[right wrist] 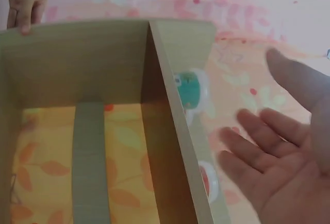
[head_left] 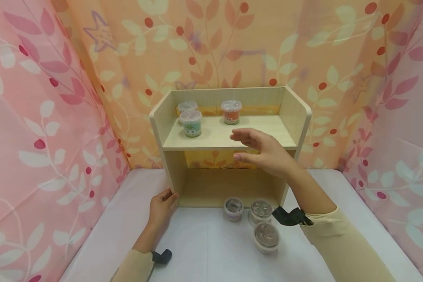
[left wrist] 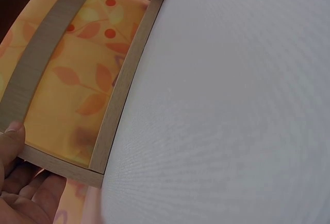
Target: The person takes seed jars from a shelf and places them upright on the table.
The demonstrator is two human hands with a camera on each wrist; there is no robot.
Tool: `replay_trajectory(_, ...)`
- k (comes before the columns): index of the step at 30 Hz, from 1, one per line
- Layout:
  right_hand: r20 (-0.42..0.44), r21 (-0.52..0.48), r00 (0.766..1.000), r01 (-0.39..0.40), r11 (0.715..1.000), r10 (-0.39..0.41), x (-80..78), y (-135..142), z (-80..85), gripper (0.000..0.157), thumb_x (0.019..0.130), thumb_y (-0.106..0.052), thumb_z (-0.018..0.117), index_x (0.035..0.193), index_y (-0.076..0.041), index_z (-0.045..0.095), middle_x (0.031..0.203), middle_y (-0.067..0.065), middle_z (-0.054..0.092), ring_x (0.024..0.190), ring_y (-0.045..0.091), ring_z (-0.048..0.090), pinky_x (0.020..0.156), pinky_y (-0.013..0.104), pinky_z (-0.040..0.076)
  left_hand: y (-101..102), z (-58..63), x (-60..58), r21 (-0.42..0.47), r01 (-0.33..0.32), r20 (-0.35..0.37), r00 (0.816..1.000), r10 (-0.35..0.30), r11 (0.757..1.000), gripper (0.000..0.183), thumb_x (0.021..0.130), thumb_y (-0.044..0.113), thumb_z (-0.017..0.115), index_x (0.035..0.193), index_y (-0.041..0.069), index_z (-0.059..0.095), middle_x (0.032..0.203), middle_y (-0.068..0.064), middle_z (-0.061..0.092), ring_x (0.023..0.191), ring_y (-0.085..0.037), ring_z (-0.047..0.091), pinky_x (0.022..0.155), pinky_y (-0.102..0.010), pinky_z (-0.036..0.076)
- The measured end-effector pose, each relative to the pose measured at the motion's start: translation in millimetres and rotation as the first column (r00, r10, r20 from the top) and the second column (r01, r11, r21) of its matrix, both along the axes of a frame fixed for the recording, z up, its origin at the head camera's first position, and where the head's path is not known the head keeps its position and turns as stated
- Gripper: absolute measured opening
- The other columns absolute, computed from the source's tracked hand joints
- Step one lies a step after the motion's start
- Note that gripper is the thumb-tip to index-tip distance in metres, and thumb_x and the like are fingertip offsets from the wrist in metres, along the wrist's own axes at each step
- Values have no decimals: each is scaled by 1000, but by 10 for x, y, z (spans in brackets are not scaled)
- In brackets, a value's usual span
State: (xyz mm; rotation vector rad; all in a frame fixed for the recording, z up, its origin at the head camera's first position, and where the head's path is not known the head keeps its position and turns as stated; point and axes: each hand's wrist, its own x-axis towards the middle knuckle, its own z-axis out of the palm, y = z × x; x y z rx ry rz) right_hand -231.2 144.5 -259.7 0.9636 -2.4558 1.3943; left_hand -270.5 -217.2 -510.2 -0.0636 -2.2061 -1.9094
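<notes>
Right hand (head_left: 264, 152) spread, orange-red tub (head_left: 231, 114) at half past ten

In the head view the right hand hovers before the upper board of the shelf unit (head_left: 297, 111), its thumb well apart from the extended, gently bent fingers. The orange-red tub stands upright on that board, near the fingertips but apart from them. Farther out, towards ten o'clock, the green tub (head_left: 192, 125) stands near the board's left end, with a clear-lidded tub (head_left: 188, 105) just behind it, partly hidden.

At six o'clock from the right hand, a grey-topped tub (head_left: 261, 210) stands on the worktop (head_left: 204, 250); a nearer tub (head_left: 266, 236) is just beyond it on that line, and a smaller tub (head_left: 234, 208) sits towards seven.

The left hand (head_left: 161, 206) pinches the unit's left side panel near its foot, between thumb and fingers. Farthest out, an orange patterned curtain (head_left: 211, 51) hangs at twelve o'clock.
</notes>
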Motion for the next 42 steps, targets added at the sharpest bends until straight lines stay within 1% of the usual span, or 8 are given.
replay_trajectory(6, -109, -135, 982, 137, 981, -152, -288, -3, 107, 61, 91, -18, 81, 145, -7, 54, 142, 10, 61, 135, 25, 54, 116, 38, 41, -1, -157, -61, 9, -15, 3, 1000, 15, 1000, 38, 94, 13, 76, 127, -6, 68, 124, -23, 71, 103, -11, 70, 84, -17, 56)
replay_trajectory(11, -60, -169, 962, 253, 953, -266, -561, -38, 192, 67, 90, -23, 82, 148, -8, 51, 149, 7, 55, 140, 25, 49, 119, 36, 37, -2, -161, -41, -21, -23, 15, 1000, 23, 1000, 38, 95, 13, 75, 128, -5, 68, 124, -22, 71, 109, -19, 69, 84, -15, 54)
replay_trajectory(19, -41, -121, 925, 370, 921, -377, -1009, -81, 387, 76, 90, -29, 82, 151, -5, 45, 154, 10, 48, 144, 25, 42, 122, 36, 32, 49, 152, 115, -54, -5, 25, 1000, 6, 999, 35, 95, 4, 72, 127, -10, 66, 124, -26, 69, 108, -22, 69, 85, -19, 56)
replay_trajectory(20, -37, -122, 921, 380, 917, -387, -1054, -84, 400, 77, 90, -31, 82, 151, -4, 45, 154, 10, 48, 143, 25, 42, 122, 36, 32, 44, 138, 105, -57, -6, 27, 1000, 8, 998, 35, 95, 5, 72, 127, -10, 66, 124, -26, 69, 108, -22, 69, 85, -19, 56)
replay_trajectory(26, 104, -283, 920, 393, 875, -379, -1258, -194, 373, 80, 89, -31, 83, 153, -6, 43, 154, 9, 49, 142, 23, 44, 120, 33, 35, -32, -133, -80, -37, -42, -8, 999, 42, 998, 37, 94, 13, 76, 125, -6, 70, 122, -23, 71, 104, -14, 71, 83, -15, 54)
replay_trajectory(30, 168, -360, 913, 409, 838, -373, -1335, -261, 301, 80, 88, -29, 84, 153, -8, 43, 153, 7, 49, 141, 21, 43, 118, 32, 37, -34, -149, -83, -8, -36, -2, 999, 36, 999, 37, 94, 13, 76, 126, -5, 69, 123, -23, 71, 101, -9, 70, 83, -15, 55)
replay_trajectory(36, 218, -265, 889, 452, 852, -404, -1383, -270, 210, 83, 88, -33, 83, 155, -10, 41, 153, 6, 49, 139, 20, 45, 115, 32, 40, -28, -168, -58, -8, -30, 16, 999, 30, 1000, 38, 93, 11, 77, 126, -6, 69, 123, -23, 71, 102, -12, 70, 82, -16, 55)
replay_trajectory(42, 279, -246, 886, 439, 864, -371, -1431, -255, 193, 87, 88, -32, 83, 158, -8, 37, 156, 8, 47, 140, 21, 46, 116, 31, 40, -34, -139, -97, -43, -35, -4, 999, 34, 998, 36, 94, 12, 76, 126, -4, 70, 123, -21, 72, 108, -20, 70, 84, -15, 54)
